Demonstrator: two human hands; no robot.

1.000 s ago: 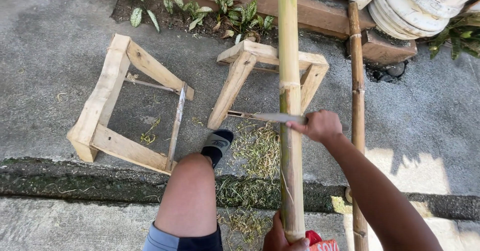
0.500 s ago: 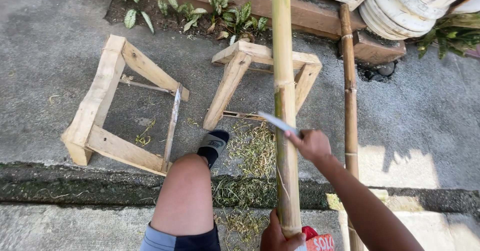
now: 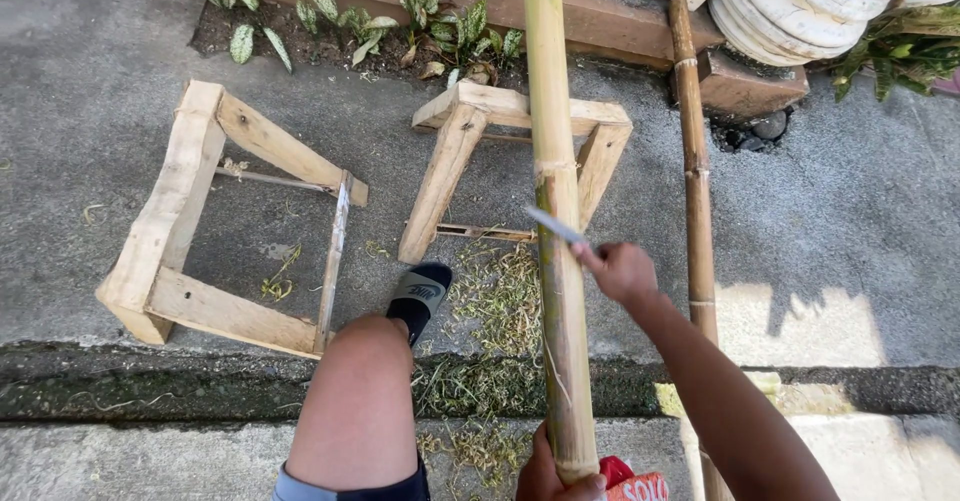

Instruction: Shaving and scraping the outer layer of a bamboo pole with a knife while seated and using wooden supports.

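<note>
Sloping grey concrete ground [image 3: 120,21], shavings [image 3: 500,306], wooden frames [image 3: 215,231] outdoors.

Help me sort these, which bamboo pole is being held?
The thick green-yellow bamboo pole, gripped by the left hand; the thinner brown bamboo pole lies untouched.

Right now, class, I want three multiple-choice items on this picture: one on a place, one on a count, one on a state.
1. Where does the blade rest?
A. on the green bamboo pole
B. on the concrete
C. on a frame

2. How many wooden frames lie on the ground?
A. one
B. two
C. four

3. The right hand is
A. open
B. closed around the knife's handle
C. out of view

Answers: 1 A, the blade crosses the pole; 2 B, the left frame and the far frame; 3 B, fingers wrap the handle.
</note>
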